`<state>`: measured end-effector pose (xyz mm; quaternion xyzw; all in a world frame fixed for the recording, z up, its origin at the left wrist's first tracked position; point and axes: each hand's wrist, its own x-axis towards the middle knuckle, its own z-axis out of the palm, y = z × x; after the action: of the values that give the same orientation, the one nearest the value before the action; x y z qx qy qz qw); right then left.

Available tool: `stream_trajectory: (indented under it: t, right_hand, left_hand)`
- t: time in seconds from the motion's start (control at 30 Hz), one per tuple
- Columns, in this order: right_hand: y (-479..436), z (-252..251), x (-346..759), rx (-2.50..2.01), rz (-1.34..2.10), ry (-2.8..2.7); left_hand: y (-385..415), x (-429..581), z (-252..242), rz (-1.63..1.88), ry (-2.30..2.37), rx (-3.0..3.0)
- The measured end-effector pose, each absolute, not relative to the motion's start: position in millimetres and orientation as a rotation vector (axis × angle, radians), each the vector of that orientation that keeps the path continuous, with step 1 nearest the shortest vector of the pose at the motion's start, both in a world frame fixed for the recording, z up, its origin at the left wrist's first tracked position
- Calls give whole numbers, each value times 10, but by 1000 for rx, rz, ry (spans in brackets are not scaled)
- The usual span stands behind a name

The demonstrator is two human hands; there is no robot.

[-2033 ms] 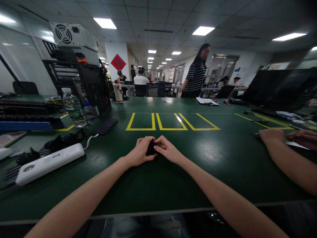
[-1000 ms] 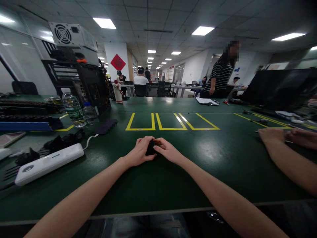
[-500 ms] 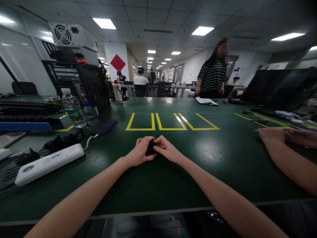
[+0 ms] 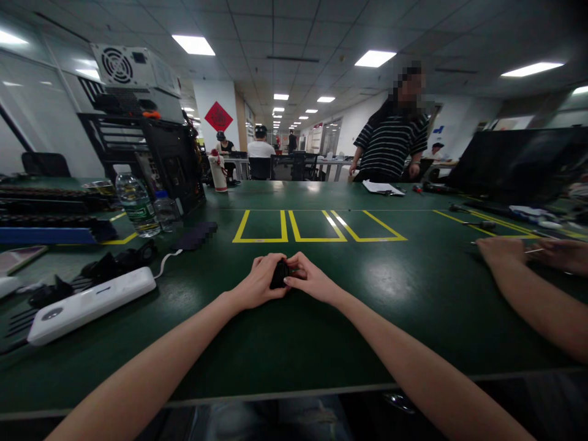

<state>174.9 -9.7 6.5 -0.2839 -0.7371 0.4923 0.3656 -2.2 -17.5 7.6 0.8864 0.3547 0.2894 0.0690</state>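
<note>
My left hand (image 4: 256, 283) and my right hand (image 4: 310, 278) meet on the green table (image 4: 413, 282), both curled around a small black object (image 4: 278, 274) between them. Fingertips of both hands pinch its sides, and most of it is hidden by the fingers. Just beyond the hands lie three yellow taped rectangles (image 4: 316, 225).
A white power strip (image 4: 89, 303) and black parts lie at left, with water bottles (image 4: 135, 205) and a black rack (image 4: 151, 153) behind. A co-worker's arms (image 4: 533, 275) rest at right. A person in a striped shirt (image 4: 390, 147) stands at the far edge by papers (image 4: 383, 188).
My hands stay shut on the small black object with barely any shift. The person in the striped shirt has walked along the far edge and now faces the table.
</note>
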Motion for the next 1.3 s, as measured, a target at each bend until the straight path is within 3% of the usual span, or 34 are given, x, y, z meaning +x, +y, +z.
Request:
stream_trajectory:
  t: [1.3]
  right_hand:
    - [-124,123,1762,-871,1219,-1918]
  left_hand:
    - [-185,-24,95,852,1068,2667]
